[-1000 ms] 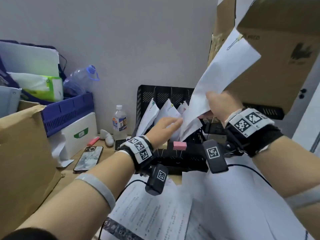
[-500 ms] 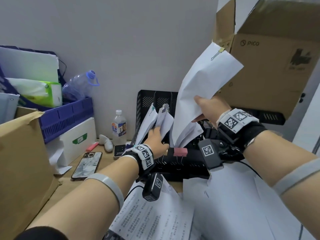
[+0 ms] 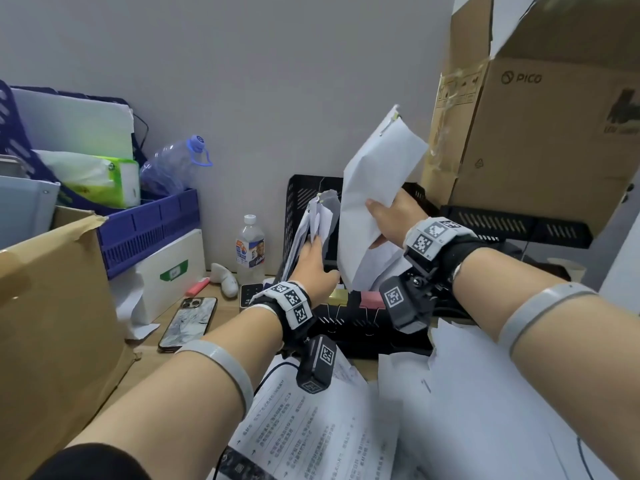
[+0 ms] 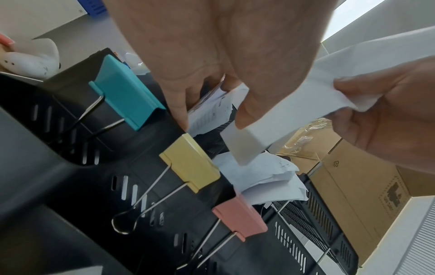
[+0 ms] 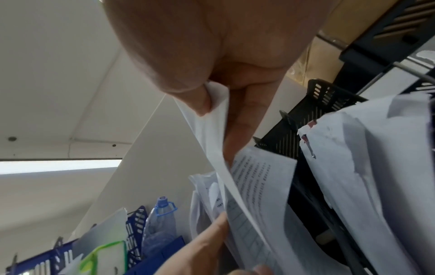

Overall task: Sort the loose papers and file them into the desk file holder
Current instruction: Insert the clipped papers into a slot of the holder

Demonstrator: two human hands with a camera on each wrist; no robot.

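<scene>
Clipped papers [image 3: 375, 188], a white bundle with a paper clip at the top corner, are held upright above the black file holder [image 3: 349, 323], lower edge dipping toward its middle slots. The bundle is gripped by the right hand [image 3: 389, 216]; in the right wrist view the sheets [image 5: 212, 119] are seen pinched between thumb and curled fingers [image 5: 242, 111].

Filed papers [image 3: 317, 220] in the leftmost slot are pushed aside toward the left by the left hand [image 3: 311, 263], fingers extended and laid flat against them. In the left wrist view the fingertips [image 4: 181, 113] are seen reaching down to the holder's front rim, hand relaxed, nothing clasped.

Three binder clips are fixed along the front rim: teal clip [image 4: 127, 93], yellow clip [image 4: 190, 161], pink clip [image 4: 240, 217]. More crumpled sheets [image 4: 266, 178] are noted in a slot behind the yellow and pink clips.

Loose printed pages [image 3: 311, 431] are spread on the desk in front of the holder, under both forearms.

Also recorded: a phone [image 3: 188, 323] lying flat to the left, a small water bottle [image 3: 250, 247] standing just beside the holder, a blue crate [image 3: 149, 226] further left, a cardboard box [image 3: 540, 140] resting on a black tray at upper right.
</scene>
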